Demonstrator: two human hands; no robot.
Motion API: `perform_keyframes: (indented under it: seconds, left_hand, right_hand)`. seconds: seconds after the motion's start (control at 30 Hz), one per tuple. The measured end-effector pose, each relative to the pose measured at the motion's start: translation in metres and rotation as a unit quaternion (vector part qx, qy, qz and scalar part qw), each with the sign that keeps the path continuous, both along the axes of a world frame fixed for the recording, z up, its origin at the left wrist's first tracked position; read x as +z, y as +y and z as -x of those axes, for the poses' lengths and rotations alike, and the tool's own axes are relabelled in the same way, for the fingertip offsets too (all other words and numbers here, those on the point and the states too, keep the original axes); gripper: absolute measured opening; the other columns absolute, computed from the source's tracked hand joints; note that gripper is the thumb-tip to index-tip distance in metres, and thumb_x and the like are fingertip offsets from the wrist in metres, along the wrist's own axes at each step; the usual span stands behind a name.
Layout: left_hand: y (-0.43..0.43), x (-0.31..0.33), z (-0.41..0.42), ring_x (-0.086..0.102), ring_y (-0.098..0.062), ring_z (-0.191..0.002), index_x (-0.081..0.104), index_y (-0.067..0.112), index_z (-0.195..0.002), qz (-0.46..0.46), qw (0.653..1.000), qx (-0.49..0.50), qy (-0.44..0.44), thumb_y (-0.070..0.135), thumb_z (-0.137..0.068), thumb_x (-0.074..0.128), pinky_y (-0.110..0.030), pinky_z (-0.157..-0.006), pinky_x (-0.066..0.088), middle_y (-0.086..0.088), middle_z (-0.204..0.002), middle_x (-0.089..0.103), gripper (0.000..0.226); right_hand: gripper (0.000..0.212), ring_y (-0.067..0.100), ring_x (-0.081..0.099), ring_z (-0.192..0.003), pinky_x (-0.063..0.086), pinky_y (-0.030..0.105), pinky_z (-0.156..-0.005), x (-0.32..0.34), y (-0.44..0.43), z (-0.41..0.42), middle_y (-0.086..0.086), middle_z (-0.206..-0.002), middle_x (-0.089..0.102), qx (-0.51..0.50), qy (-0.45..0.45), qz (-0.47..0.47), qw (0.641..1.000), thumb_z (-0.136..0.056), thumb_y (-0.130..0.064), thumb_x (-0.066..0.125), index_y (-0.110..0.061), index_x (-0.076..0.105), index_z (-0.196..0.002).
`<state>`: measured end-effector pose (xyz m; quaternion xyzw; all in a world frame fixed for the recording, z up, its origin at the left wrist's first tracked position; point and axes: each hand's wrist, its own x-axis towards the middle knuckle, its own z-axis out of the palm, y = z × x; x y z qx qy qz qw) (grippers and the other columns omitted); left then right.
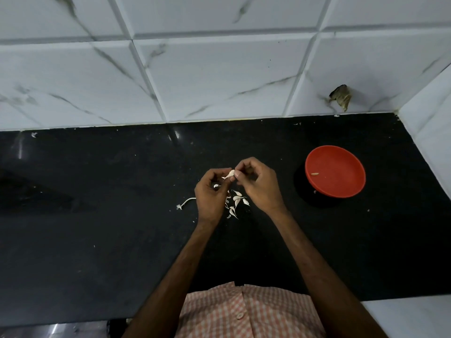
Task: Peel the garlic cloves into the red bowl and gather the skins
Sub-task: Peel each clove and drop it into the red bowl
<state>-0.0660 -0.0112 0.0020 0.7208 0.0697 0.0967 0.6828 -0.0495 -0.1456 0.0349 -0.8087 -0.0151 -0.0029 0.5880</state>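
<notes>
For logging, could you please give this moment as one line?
left hand, right hand: pinch garlic clove; red bowl: peeled clove; garlic pile: counter

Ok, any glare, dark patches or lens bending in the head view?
Head view: dim; the black counter swallows detail, with small glare streaks near the tiled wall; the red bowl throws a dark shadow to its left; tile lines bow, wide-angle; left hand, right hand and garlic clove look sharp.

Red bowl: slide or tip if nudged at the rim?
Probably light: the red bowl looks like thin plastic and holds only one clove. It would likely slide on the glossy counter. It's wide and shallow, so tipping seems unlikely.
</notes>
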Motion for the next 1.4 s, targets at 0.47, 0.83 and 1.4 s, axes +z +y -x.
perform_keyframes:
  seconds: [0.47,0.83,1.4]
  left_hand:
    - [-0.001,-0.001,0.003,0.073,-0.02,-0.092,0.073,0.006,-0.096,0.008,1.0,-0.006,-0.011,0.001,-0.089,0.07,-0.042,-0.081,0.059,-0.002,-0.095,0.076,0.009]
    - [0.002,-0.007,0.004,0.074,-0.021,-0.095,0.076,0.004,-0.1,0.006,1.0,-0.021,-0.019,-0.004,-0.089,0.069,-0.036,-0.085,0.059,-0.004,-0.097,0.077,0.016]
    - [0.001,0.002,0.001,0.073,-0.03,-0.101,0.076,0.005,-0.092,0.098,0.993,-0.057,-0.016,-0.012,-0.084,0.069,-0.049,-0.094,0.057,-0.011,-0.097,0.077,0.021]
  right_hand:
    - [0.01,0.01,0.066,-0.063,0.062,0.032,-0.063,0.01,0.009,0.002,0.005,-0.072,0.069,-0.063,0.188,-0.121,0.973,-0.094,-0.004,0.063,-0.007,0.07,-0.087]
    - [0.013,0.015,0.064,-0.058,0.056,0.028,-0.054,0.012,0.009,-0.001,0.015,-0.074,0.067,-0.066,0.286,-0.145,0.945,-0.092,-0.001,0.059,0.007,0.07,-0.092]
    - [0.013,0.006,0.059,-0.052,0.053,0.021,-0.051,0.018,0.0,-0.001,0.003,-0.063,0.065,-0.04,0.284,-0.185,0.94,-0.093,0.0,0.061,-0.001,0.067,-0.081]
